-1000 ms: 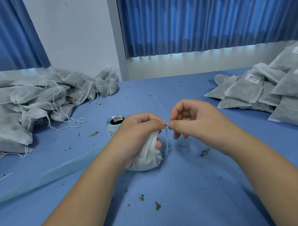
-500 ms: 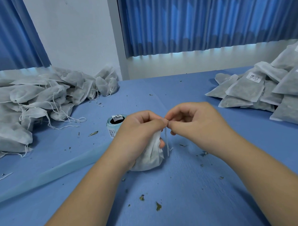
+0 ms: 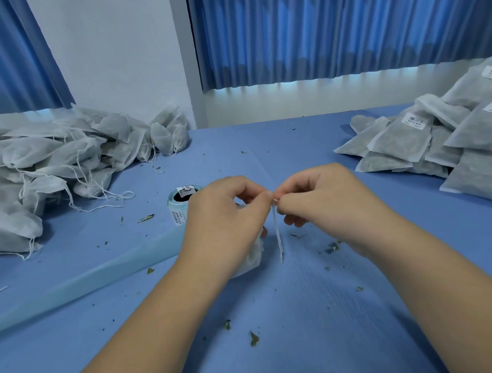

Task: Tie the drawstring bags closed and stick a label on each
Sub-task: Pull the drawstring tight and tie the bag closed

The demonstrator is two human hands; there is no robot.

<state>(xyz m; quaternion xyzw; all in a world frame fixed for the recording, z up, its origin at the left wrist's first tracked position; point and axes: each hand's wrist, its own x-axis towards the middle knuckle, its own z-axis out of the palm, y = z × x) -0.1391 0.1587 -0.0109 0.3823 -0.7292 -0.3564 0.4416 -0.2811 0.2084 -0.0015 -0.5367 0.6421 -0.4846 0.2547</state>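
A small white drawstring bag [image 3: 252, 258] stands on the blue table in the middle, mostly hidden under my left hand [image 3: 226, 218], which grips it near its neck. My right hand [image 3: 321, 200] meets the left at the bag's top and pinches the white drawstring [image 3: 278, 235], whose loose end hangs down to the table. Just behind my left hand stands a roll of labels [image 3: 179, 204], with a pale blue backing strip [image 3: 82, 278] trailing to the left front.
A heap of untied white bags [image 3: 54, 155] with loose strings fills the left side. Labelled, flat bags [image 3: 434, 138] are stacked at the right. Dried leaf crumbs [image 3: 253, 338] lie scattered on the blue table [image 3: 301, 325]. Blue curtains hang behind.
My hands have closed together at the bag's top. The right hand has moved left to the left fingertips, and the string hangs straighter below them.
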